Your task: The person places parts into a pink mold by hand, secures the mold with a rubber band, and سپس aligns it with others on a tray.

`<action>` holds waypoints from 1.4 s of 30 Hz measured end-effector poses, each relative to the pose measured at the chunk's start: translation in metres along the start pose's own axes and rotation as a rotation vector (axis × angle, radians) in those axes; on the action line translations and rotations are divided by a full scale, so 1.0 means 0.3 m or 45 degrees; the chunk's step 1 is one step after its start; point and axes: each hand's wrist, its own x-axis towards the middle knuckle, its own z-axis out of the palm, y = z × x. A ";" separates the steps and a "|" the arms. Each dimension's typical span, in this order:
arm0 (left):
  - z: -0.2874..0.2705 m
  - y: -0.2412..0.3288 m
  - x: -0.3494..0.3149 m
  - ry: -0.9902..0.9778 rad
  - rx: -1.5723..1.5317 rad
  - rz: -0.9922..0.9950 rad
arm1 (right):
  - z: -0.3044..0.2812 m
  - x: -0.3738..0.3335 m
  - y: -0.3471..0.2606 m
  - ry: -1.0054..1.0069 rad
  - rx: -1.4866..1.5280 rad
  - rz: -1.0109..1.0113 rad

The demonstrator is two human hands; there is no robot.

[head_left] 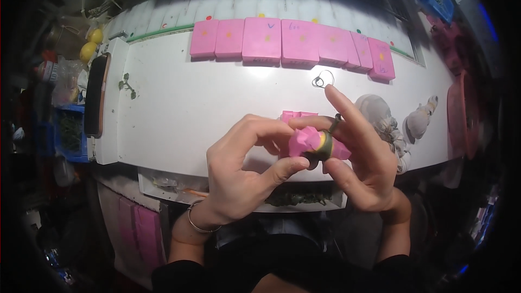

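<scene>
Between my hands is a small pink rubber mould piece (pixel 304 140) with a dark green wax ring (pixel 321 153) around it. A yellow patch shows beside the ring, and a short green stem sticks up from it. My left hand (pixel 239 165) pinches the pink piece's left side with thumb and forefinger. My right hand (pixel 363 165) grips the right side with its thumb and a finger, while its forefinger points up and away. Another pink mould part (pixel 298 114) lies on the white table (pixel 195 108) just behind, partly hidden by my fingers.
Several pink mould blocks (pixel 262 40) stand in a row at the back. A thin dark wire loop (pixel 324 80) lies before them. Tied white cloth pouches (pixel 419 119) sit at right. A phone (pixel 96 96) and green wax bits (pixel 128 86) are at left. An open drawer (pixel 187 187) is below.
</scene>
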 end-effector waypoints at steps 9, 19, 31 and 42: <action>0.040 0.046 -0.022 0.039 0.215 0.055 | 0.030 -0.047 -0.025 0.093 0.169 0.303; 0.061 0.059 -0.041 0.101 0.577 0.429 | 0.067 -0.045 -0.048 0.141 0.735 0.459; 0.094 0.062 -0.049 0.094 0.347 0.457 | 0.109 -0.059 -0.053 0.254 0.832 0.560; 0.070 0.090 -0.081 0.111 0.215 0.423 | 0.152 -0.102 -0.070 0.298 0.841 0.347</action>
